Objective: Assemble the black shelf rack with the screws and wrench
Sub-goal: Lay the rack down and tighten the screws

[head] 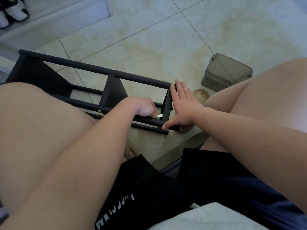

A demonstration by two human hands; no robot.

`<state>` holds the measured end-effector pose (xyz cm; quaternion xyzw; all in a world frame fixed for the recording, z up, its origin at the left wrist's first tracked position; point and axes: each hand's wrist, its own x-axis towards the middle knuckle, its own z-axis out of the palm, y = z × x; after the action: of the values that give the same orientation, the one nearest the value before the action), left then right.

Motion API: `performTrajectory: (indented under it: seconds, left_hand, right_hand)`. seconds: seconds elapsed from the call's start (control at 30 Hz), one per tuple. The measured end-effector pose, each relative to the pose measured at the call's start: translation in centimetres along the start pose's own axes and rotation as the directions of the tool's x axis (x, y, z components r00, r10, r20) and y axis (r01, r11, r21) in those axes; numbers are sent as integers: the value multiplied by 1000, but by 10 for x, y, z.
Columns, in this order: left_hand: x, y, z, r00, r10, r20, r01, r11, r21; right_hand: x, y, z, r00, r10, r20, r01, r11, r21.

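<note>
The black shelf rack (93,67) lies on its side on the tiled floor between my knees, its long tubes running from upper left to lower right. My left hand (142,107) grips a small silver wrench (159,115) whose tip points at the rack's right end panel (167,107). My right hand (182,105) lies flat with straight fingers against the outside of that end panel, thumb touching the end of a lower tube. Silver screw heads (113,69) show on the tubes.
A translucent grey plastic container (227,72) stands on the floor to the right of the rack. A foot in a tan slipper (201,95) sits just behind my right hand. White shoes (15,10) rest on a low shelf at top left.
</note>
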<state>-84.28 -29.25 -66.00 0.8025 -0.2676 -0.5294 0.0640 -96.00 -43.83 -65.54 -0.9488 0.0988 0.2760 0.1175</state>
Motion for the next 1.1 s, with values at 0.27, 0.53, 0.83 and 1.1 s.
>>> performTrajectory:
  seconds: [0.27,0.53,0.83,1.1]
  left_hand:
    - [-4,6,-10,985,-9,-170,-14,990,-137]
    - [4,10,5,988,-51,-144,-38,834,-550]
    - [9,18,11,961,-192,-201,6,738,-674]
    - [13,21,12,965,-187,-186,4,714,-700]
  right_hand:
    - [1,0,0,1000,5,5,-5,1000,0]
    - [1,0,1,1000,1,-3,-1,1000,-1]
    - [2,1,3,1000,1,-1,-1,1000,10]
    - [3,2,3,1000,-2,-2,2,1000,19]
